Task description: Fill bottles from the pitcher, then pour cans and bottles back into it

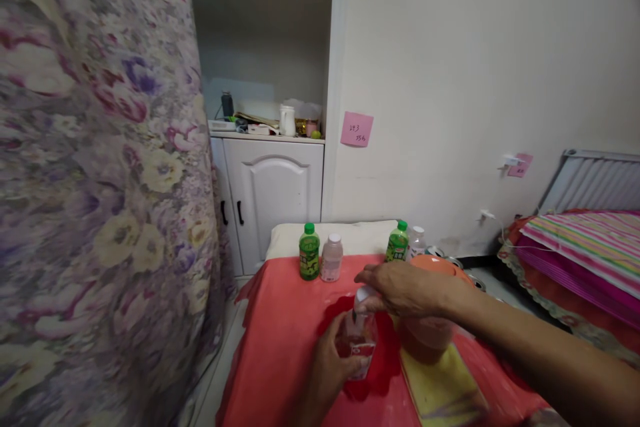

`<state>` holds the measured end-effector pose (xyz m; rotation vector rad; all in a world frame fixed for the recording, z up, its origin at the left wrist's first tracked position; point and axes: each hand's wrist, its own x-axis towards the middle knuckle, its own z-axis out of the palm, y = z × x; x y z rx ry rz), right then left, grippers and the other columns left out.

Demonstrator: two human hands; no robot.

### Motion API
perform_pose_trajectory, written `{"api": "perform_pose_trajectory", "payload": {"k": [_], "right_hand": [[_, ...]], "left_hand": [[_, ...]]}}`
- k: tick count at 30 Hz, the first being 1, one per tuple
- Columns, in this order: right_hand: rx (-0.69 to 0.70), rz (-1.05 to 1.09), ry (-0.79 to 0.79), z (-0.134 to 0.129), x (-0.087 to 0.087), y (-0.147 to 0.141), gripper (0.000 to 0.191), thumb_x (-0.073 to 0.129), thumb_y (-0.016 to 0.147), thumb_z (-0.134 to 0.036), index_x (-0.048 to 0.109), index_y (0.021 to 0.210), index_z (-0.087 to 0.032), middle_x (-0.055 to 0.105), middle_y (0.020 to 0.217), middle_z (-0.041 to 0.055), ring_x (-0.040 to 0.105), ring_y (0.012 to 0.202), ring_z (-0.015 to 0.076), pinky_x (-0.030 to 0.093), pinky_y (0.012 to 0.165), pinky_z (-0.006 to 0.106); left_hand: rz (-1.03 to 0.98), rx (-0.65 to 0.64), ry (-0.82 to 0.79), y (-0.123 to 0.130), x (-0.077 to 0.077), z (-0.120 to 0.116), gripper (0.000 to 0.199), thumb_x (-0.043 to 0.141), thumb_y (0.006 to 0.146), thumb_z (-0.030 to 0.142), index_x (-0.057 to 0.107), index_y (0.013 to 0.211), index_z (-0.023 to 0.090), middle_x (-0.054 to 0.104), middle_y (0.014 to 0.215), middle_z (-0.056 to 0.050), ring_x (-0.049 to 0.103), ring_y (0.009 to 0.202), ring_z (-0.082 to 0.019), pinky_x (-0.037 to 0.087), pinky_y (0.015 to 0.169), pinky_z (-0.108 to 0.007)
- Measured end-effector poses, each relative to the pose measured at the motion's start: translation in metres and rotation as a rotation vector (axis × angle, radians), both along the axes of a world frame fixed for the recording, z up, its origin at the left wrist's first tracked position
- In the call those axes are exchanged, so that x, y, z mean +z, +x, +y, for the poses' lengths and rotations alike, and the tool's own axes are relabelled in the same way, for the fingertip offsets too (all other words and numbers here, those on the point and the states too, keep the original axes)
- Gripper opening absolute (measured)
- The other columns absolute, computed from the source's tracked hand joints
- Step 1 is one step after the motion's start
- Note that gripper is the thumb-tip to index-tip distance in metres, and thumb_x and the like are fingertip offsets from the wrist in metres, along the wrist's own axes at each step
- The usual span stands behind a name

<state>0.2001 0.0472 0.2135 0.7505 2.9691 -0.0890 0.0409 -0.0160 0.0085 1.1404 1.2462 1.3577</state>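
Bottle (361,330): clear, roughly upright, held between both hands above a darker red patch.
Left hand (331,361): thumb and fingers wrapped around its lower body.
Right hand (400,288): from above, thumb and fingers pinching the white cap (364,293).
Red tablecloth (280,327): open stretch from left hand to left edge.
Yellow cloth (440,383): just right of the grip.
Green-capped bottle (309,255): behind, apart from both hands.

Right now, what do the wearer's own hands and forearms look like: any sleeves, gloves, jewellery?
The left hand and right hand are gloveless, with no rings discernible. No sleeve, watch or marking shows on the right forearm or visible left forearm.
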Motion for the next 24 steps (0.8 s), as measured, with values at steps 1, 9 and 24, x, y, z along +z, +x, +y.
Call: {"api": "perform_pose_trajectory", "payload": {"k": [1,9,24], "right_hand": [[0.006,0.036,0.001,0.001,0.002,0.002,0.048,0.039,0.098,-0.049,0.057,0.125,-0.014,0.068,0.115,0.0176,0.067,0.097,0.03,0.05,0.081,0.041],[0.18,0.09,-0.123,0.004,-0.002,0.013,0.045,0.053,0.083,-0.008,0.058,0.125,-0.024,0.062,0.125,0.0083,0.062,0.107,0.0224,0.049,0.086,0.032],[0.051,0.086,0.003,0.003,-0.012,0.014,0.049,0.06,0.087,-0.036,0.05,0.133,-0.023,0.063,0.12,0.0111,0.066,0.094,0.0258,0.047,0.075,0.034]], "left_hand": [[0.004,-0.007,0.008,0.0,0.002,0.0,0.073,0.068,0.049,-0.002,0.061,0.119,0.02,0.074,0.114,-0.008,0.067,0.107,-0.028,0.053,0.089,-0.035],[0.045,0.006,-0.014,0.0,0.001,0.001,0.075,0.069,0.05,0.0,0.059,0.121,0.018,0.072,0.118,-0.009,0.066,0.108,-0.028,0.053,0.091,-0.034],[0.052,0.028,0.002,0.0,-0.004,0.003,0.075,0.07,0.048,-0.001,0.063,0.12,0.021,0.075,0.112,-0.007,0.067,0.105,-0.028,0.054,0.088,-0.034]]}}
